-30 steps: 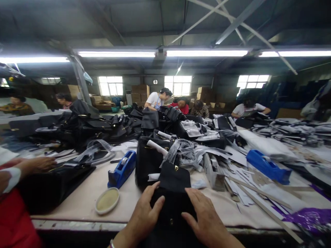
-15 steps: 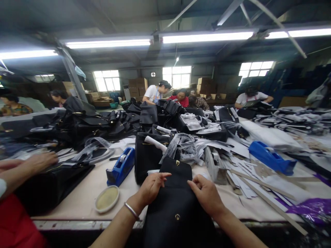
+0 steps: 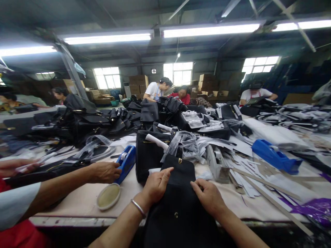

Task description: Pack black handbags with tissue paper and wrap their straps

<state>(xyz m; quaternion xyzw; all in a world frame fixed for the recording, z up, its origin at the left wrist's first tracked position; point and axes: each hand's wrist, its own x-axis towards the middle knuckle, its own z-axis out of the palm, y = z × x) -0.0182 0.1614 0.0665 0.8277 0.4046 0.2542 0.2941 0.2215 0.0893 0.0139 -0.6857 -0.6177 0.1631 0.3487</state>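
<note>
Two hands at one black bag (image 3: 181, 203): left hand (image 3: 156, 184), right hand (image 3: 210, 198)

From my remote post I see the left hand curled at the left edge of the flap (image 3: 182, 174); whether it grips, I cannot tell. The right hand pinches the flap's other edge. The bag, bearing two gold fittings (image 3: 180, 160), lies across the near edge of the table (image 3: 77, 206). Outward: two blue tape dispensers (image 3: 275, 157), one grey dispenser (image 3: 217, 168), one round dish (image 3: 103, 208); one co-worker's hand (image 3: 104, 172) is at the left blue dispenser (image 3: 127, 158).

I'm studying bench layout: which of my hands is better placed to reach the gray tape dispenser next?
Probably your right hand, at the right side of your black bag, nearer the gray tape dispenser; your left hand is at the bag's left side.
</note>
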